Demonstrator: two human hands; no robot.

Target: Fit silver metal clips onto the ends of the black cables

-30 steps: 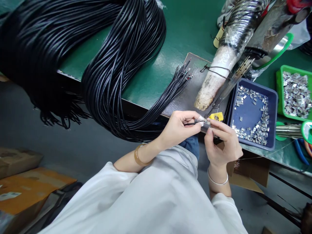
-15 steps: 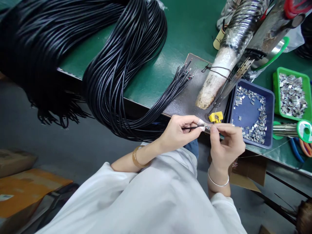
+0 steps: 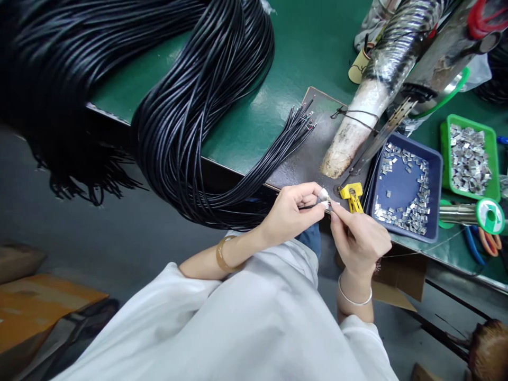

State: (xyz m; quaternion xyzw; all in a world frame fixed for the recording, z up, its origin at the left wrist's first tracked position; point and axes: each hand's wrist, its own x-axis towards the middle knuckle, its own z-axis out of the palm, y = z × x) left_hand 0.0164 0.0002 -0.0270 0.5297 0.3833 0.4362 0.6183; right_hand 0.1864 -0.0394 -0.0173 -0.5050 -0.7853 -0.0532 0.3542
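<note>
Along the left side of the green table [image 3: 293, 42], a thick bundle of black cables [image 3: 186, 106] is draped, with part of it hung over the edge. Below it, a cardboard box [image 3: 47, 307] is seen on the floor. Farther right, the cut cable ends [image 3: 307, 119] are spread over a dark board [image 3: 296, 166].

At the table's near edge, a thin black cable [image 3: 307, 206] is pinched between thumb and fingers of the left hand [image 3: 291, 212], on which white wraps [image 3: 323, 194] are worn at the fingertips. Its tip is met just to the right by the bent index finger of the right hand [image 3: 360, 235]; whether anything is gripped there cannot be told. Above the hands, a white-wrapped duct [image 3: 353, 127] is slanted over the board, and a yellow-handled tool [image 3: 352, 191] is placed just behind the right hand.

Beyond that, small metal pieces are scattered in a blue tray [image 3: 400, 185] and heaped in a green tray [image 3: 445, 153]. Below the green tray, a spool [image 3: 458, 214] is laid sideways, near blue and orange handles [image 3: 474, 246].
</note>
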